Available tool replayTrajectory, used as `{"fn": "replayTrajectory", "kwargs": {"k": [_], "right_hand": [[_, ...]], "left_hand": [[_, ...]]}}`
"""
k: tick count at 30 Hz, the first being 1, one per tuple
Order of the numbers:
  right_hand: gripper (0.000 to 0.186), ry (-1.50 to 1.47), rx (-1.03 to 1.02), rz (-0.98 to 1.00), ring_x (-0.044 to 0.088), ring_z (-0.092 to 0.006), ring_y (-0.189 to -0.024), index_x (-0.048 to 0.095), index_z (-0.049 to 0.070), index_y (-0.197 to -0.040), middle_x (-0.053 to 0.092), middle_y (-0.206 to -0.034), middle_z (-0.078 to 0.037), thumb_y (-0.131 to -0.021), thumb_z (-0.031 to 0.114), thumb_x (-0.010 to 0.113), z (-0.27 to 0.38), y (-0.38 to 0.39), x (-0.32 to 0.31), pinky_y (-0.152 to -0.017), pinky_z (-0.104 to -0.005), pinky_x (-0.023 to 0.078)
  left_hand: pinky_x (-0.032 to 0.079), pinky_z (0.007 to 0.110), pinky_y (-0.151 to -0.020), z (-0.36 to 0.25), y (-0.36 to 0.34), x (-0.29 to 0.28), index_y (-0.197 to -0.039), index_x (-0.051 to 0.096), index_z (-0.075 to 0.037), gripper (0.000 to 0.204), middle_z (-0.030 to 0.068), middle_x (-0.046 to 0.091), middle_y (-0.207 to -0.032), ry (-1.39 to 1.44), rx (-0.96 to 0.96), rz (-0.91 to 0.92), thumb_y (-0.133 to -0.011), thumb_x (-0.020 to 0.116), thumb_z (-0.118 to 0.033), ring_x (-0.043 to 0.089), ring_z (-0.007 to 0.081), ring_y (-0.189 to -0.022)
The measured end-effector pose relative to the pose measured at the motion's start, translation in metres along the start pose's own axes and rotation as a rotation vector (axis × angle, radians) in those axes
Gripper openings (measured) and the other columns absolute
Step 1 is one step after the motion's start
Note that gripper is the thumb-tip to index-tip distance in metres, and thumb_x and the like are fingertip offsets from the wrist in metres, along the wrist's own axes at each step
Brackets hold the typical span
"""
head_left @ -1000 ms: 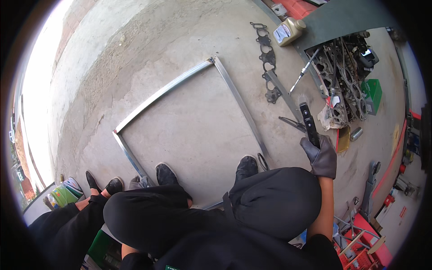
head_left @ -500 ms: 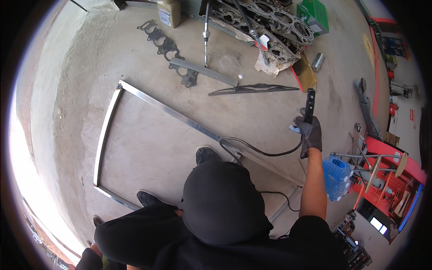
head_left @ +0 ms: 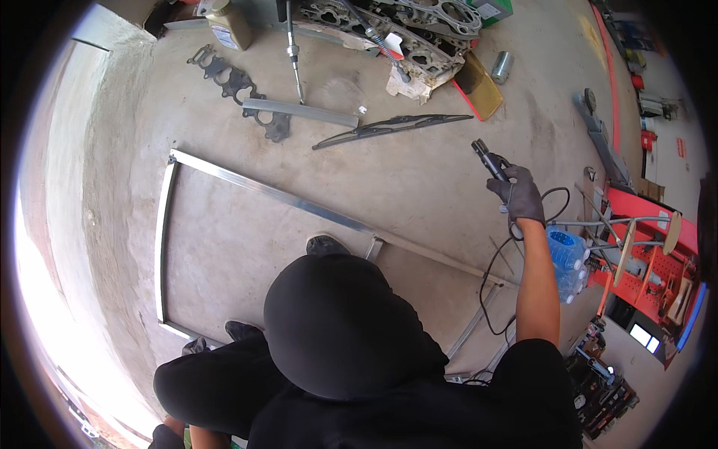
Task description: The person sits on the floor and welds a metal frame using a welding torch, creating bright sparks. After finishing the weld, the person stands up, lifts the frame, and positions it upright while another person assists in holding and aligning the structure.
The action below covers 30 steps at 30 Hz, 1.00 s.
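My right hand [head_left: 521, 196], in a dark grey work glove, is closed around the handle of a black electrode holder [head_left: 490, 159]. Its jaw end points up and to the left, and a black cable [head_left: 488, 280] loops down from the hand. The holder is apart from the silver metal frame [head_left: 269, 189] lying on the floor to its left. Only a strip of my left forearm [head_left: 209, 439] shows at the lower edge, and its hand is hidden. A rounded black shape [head_left: 344, 329] covers part of the frame.
On the floor beyond the frame lie a wiper blade [head_left: 393, 129], a flat metal bar [head_left: 303, 112], a dark gasket [head_left: 224, 78] and engine parts [head_left: 419, 52]. Shoes [head_left: 325, 245] rest inside the frame. Blue water bottles [head_left: 566, 262] and a red tool cart [head_left: 654, 269] stand right.
My right hand has turned the electrode holder, its jaw end swinging left. The cable has shifted from the hand's left to below and right of it. The whole view has shifted somewhat.
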State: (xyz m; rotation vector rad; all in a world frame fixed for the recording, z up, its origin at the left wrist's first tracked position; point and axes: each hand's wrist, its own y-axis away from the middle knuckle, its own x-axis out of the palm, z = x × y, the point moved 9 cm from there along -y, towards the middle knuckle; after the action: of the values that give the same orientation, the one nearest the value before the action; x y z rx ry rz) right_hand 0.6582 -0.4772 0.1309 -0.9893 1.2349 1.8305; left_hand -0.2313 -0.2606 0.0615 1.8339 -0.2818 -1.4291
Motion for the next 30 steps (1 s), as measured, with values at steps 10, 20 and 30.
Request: {"fn": "replayTrajectory", "kwargs": {"k": [10, 20, 30], "right_hand": [[0.037, -0.344, 0.154, -0.136, 0.059, -0.0153, -0.058, 0.072, 0.001, -0.101, 0.065, -0.075, -0.006, -0.08, 0.027, 0.089, -0.082, -0.061, 0.018, -0.052, -0.0333, 0.051], [0.029, -0.558, 0.06, -0.349, 0.056, -0.0148, -0.054, 0.074, 0.009, -0.101, 0.057, -0.069, 0.0, -0.088, 0.034, 0.081, -0.109, -0.093, -0.089, -0.047, -0.0311, 0.047], [0.041, -0.358, 0.521, -0.423, 0.063, -0.0164, -0.069, 0.075, -0.001, -0.092, 0.069, -0.076, -0.009, -0.074, 0.032, 0.09, -0.168, -0.06, 0.097, -0.069, -0.0365, 0.052]], "left_hand": [[0.048, 0.041, -0.057, -0.03, -0.011, 0.01, -0.09, 0.057, -0.012, 0.036, 0.0072, 0.059, -0.076, -0.032, -0.007, 0.206, -0.099, 0.067, -0.046, 0.061, 0.0197, -0.067], [0.046, 0.039, -0.055, -0.04, -0.038, 0.003, -0.087, 0.056, -0.013, 0.037, 0.0052, 0.056, -0.073, -0.041, -0.097, 0.301, -0.1, 0.066, -0.045, 0.058, 0.0181, -0.064], [0.044, 0.038, -0.054, -0.044, -0.062, 0.008, -0.085, 0.054, -0.014, 0.037, 0.0033, 0.053, -0.069, -0.024, -0.143, 0.381, -0.101, 0.066, -0.045, 0.055, 0.0165, -0.061]]}}
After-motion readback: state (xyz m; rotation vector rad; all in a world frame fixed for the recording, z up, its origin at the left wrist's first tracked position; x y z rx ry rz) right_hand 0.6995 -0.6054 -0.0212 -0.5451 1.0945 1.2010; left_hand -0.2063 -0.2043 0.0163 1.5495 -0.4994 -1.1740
